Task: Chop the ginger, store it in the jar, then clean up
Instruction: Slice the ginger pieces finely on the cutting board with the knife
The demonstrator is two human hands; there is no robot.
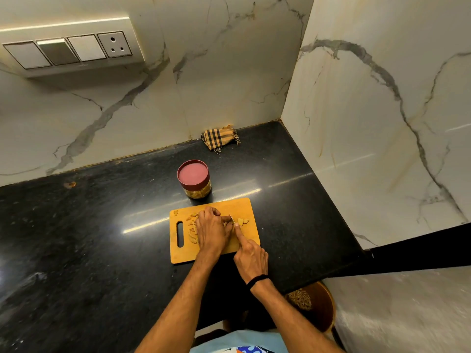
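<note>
One lidded jar [195,183], yellowish bits inside; L fingers [224,219] pinch ginger [242,221], R fingers [240,235] grip knife [231,218].

White marble walls [229,72] meet in a corner beyond the right grip [251,258] — a switch panel [68,47] high to its left; glossy black tabletop [89,225] under it.

Your rectangular wooden cutting board [248,207] sits near the front edge of the black stone countertop [102,225]; the red-lidded jar [194,178] stands just behind it, the checked cloth [220,137] against the back edge.
</note>
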